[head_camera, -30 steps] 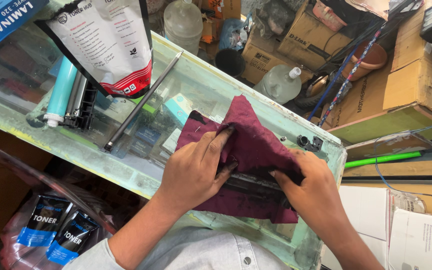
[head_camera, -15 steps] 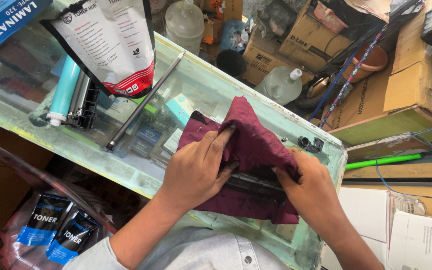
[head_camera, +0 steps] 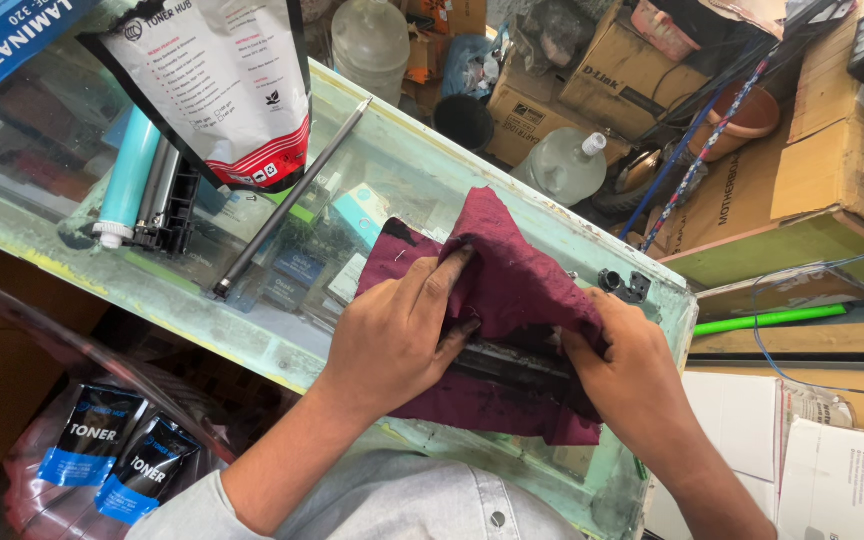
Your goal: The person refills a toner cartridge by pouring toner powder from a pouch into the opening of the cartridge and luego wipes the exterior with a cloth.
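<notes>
A maroon cloth (head_camera: 512, 270) lies bunched on the glass counter (head_camera: 252, 330), wrapped over a long black cartridge part (head_camera: 512, 362). My left hand (head_camera: 397, 335) presses the cloth against the part from the left, fingers gripping the fabric. My right hand (head_camera: 627, 360) holds the right end of the part through the cloth. Most of the black part is hidden under the cloth and my hands.
A thin black metal rod (head_camera: 292, 195) lies diagonally on the glass. Left of it sit a cyan drum unit (head_camera: 132, 180) and a white toner pouch (head_camera: 222, 80). Small black parts (head_camera: 624, 285) rest near the counter's right edge. Cardboard boxes (head_camera: 822, 170) and plastic bottles (head_camera: 562, 165) crowd beyond.
My left hand's fingers have shifted slightly on the cloth, rubbing along the black part. The right hand stays in place on its end.
</notes>
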